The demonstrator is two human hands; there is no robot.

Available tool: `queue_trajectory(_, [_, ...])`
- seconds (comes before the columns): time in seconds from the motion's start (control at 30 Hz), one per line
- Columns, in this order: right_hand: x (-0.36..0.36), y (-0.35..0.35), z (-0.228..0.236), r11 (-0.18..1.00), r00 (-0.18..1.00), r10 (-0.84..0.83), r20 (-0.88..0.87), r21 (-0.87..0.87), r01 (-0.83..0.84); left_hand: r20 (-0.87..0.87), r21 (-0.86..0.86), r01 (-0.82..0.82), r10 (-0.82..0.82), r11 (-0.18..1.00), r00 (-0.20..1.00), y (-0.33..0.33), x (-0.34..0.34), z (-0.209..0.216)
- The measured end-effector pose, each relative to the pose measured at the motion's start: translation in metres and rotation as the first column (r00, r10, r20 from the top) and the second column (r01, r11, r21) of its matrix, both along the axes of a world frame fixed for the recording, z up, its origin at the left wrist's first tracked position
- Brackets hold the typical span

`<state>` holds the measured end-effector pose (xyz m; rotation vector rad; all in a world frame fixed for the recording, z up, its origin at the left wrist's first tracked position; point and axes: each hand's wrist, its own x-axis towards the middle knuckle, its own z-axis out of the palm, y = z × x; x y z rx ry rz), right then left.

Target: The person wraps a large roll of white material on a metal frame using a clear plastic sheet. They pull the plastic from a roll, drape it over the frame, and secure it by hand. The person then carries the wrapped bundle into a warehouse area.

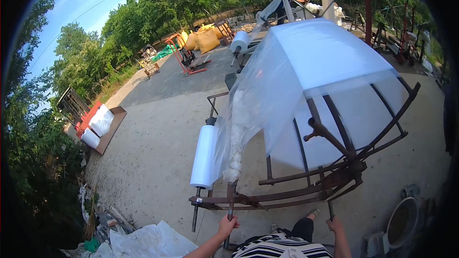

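A rusty metal winding frame (287, 200) stands in front of me, with a wide band of clear plastic film (330, 52) wrapped over its bars. My left hand (228, 225) is closed round a metal rod (231, 203) at the frame's near left. Bunched film (236, 153) wraps the rod's farther part. My right hand (336, 225) is closed on a short metal handle (331, 209) below the frame's hub (354, 165). To the left of the rod, a white roll of film (203, 156) sits on a spindle, its sheet running toward the bunched film.
A second roll (240, 41) stands farther off. Beyond it a person (285, 2) is beside another film-covered frame. A red hand truck (184, 55) and yellow sacks (207, 40) are at the back. White sheeting (148, 241) lies low left; a round basin (402, 222) is low right.
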<state>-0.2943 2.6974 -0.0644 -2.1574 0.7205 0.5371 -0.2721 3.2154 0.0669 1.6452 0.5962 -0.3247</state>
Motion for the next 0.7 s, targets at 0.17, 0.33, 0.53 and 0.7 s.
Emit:
queue_trajectory(0.17, [-0.006,0.079,0.211,0.762,0.993,0.116,0.024,0.639,-0.104,0.039,-0.052,-0.01,0.012,0.999,0.999,-0.005,-0.004,0.003])
queue_trajectory(0.33, [-0.012,0.026,0.385,0.964,0.977,-0.075,0.199,0.264,0.02,0.025,-0.029,0.003,-0.002,1.0,1.0,-0.004,-0.003,0.005])
queue_trajectory(0.53, [0.01,-0.134,0.328,0.669,0.827,0.101,0.553,-0.653,0.355,0.028,0.038,-0.004,0.003,0.999,1.0,0.001,-0.008,-0.002])
queue_trajectory(0.7, [0.037,-0.224,0.177,0.541,0.973,-0.148,0.175,-0.81,0.228,0.006,0.069,-0.003,0.002,0.998,1.0,0.003,-0.008,-0.006])
